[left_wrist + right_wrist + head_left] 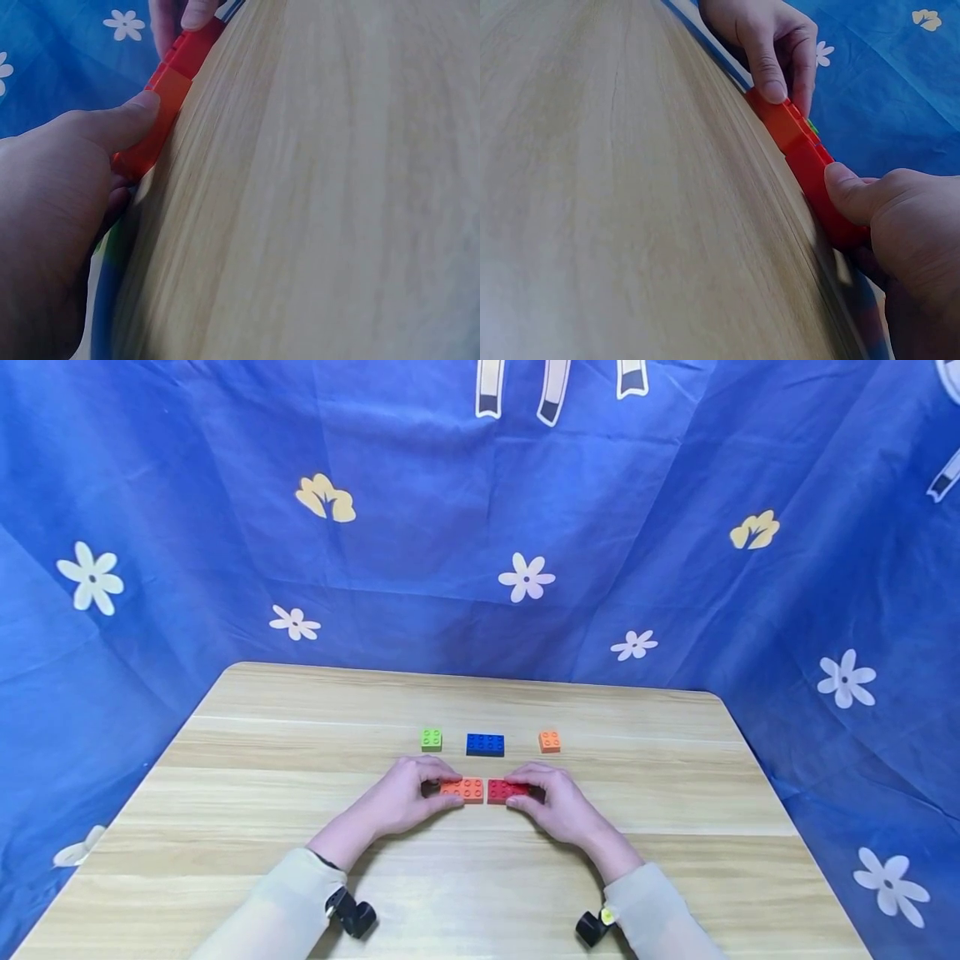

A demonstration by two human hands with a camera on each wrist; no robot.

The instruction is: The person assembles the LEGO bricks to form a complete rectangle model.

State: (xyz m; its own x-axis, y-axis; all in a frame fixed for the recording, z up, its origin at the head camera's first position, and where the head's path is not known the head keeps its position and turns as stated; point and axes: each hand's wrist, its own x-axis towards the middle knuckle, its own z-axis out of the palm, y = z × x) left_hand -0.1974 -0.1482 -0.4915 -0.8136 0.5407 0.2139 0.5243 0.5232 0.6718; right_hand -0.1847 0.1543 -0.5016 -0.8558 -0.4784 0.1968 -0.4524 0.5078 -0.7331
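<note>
One orange brick (472,791) and one red brick (498,792) are lying lengthwise, end to end, just apart, left hand (406,795) pinching the former, right hand (560,803) the latter.

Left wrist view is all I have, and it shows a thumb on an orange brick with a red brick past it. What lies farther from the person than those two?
Observer: Three more in a row: a green brick, a blue brick and a small orange brick.
Operator: Which is the blue one nearer?
Observer: The green brick; the other gap is wider.
Operator: And where is it against the held pair?
Observer: Roughly straight beyond the facing ends of the long orange brick, in the left hand, and the red brick, in the right hand.
</note>
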